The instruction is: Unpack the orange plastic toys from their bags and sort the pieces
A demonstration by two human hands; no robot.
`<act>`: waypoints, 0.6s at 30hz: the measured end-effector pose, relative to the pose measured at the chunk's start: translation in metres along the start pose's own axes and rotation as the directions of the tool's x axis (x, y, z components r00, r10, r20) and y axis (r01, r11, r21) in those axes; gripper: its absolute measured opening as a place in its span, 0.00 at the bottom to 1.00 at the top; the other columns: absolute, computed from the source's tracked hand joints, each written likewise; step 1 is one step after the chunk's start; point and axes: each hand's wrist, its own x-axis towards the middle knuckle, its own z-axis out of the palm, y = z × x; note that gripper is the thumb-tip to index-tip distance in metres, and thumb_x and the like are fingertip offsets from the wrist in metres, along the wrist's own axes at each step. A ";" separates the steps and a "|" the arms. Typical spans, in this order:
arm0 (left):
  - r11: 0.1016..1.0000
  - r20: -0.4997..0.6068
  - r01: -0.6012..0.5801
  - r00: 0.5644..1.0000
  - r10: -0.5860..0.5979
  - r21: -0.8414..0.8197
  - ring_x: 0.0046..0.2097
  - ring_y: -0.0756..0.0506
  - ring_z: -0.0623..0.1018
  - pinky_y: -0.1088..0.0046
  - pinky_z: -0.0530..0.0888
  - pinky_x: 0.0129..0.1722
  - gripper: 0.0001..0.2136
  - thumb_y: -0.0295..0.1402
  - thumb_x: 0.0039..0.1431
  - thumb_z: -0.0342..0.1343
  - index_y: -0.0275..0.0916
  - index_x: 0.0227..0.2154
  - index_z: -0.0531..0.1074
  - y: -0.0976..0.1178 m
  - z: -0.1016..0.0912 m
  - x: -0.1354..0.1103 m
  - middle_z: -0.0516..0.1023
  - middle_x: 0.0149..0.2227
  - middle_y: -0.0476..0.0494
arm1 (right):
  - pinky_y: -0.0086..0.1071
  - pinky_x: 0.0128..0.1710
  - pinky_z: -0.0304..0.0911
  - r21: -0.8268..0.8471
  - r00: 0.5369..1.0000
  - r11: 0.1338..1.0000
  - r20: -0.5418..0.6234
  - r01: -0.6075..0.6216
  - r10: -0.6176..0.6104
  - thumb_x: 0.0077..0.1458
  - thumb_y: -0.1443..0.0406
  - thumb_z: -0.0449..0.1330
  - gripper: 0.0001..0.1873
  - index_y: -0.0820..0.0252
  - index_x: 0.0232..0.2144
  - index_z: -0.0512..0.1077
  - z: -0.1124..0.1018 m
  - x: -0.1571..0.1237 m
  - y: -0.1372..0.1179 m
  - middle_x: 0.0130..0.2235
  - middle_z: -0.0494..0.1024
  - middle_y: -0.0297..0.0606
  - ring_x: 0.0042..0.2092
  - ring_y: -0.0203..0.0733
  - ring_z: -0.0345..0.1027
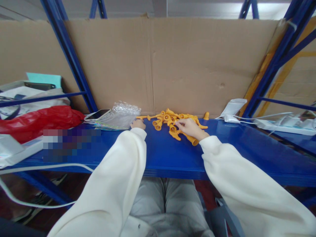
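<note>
Reaching right hand (190, 128): palm down on the blue shelf (163, 154), fingers bent and drawn close together, tips touching the orange plastic pieces (170, 119); whether they pinch one cannot be told.
Resting left hand (138, 124): mostly covered by its white sleeve, knuckles curled, lying on the shelf; whether it is closed on anything cannot be told.
Heap: the orange plastic pieces are small funnel-ended parts in a loose pile under and beyond the right hand's fingertips, between the two hands and nearer the right one; one piece lies beside the right wrist, and another stands apart to that hand's right.
Clear plastic bags (120, 115): a crinkled stack just left of the left hand, touching it or nearly so.
Phone (98, 114): further left of the left hand, at the outer edge of the bags.
Red bag (41, 120): well to the left of the left hand.
White packet (233, 107): well to the right of the right hand, with white cables beside it.
Cardboard sheet (172, 65): upright beyond both hands, right behind the heap.
</note>
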 end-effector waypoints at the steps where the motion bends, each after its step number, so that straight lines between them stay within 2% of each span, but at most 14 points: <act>1: 1.000 0.007 -0.003 1.000 0.003 0.006 0.61 0.37 0.71 0.57 0.67 0.59 0.22 0.22 0.59 0.47 0.39 0.54 0.75 0.000 -0.001 -0.001 0.74 0.59 0.36 | 0.32 0.32 0.50 0.008 1.000 1.000 0.001 0.003 -0.003 0.64 0.61 0.51 0.19 0.61 0.26 0.75 0.000 0.000 0.000 0.23 0.73 0.35 0.27 0.37 0.63; 11: 0.999 0.006 -0.015 1.000 0.015 0.033 0.59 0.37 0.74 0.51 0.64 0.61 0.21 0.23 0.58 0.49 0.43 0.52 0.76 0.002 0.000 -0.003 0.77 0.57 0.38 | 0.32 0.32 0.50 0.034 1.000 0.999 0.008 -0.003 0.003 0.64 0.61 0.51 0.19 0.61 0.26 0.75 0.002 0.000 0.001 0.23 0.73 0.35 0.28 0.37 0.63; 18: 0.997 0.004 -0.056 0.998 0.056 0.046 0.59 0.38 0.74 0.54 0.65 0.60 0.19 0.24 0.61 0.45 0.39 0.51 0.76 0.002 0.002 0.000 0.76 0.57 0.35 | 0.32 0.31 0.50 0.038 1.000 0.999 0.022 0.002 -0.003 0.64 0.61 0.50 0.20 0.60 0.23 0.72 0.000 -0.001 -0.002 0.21 0.70 0.33 0.27 0.36 0.61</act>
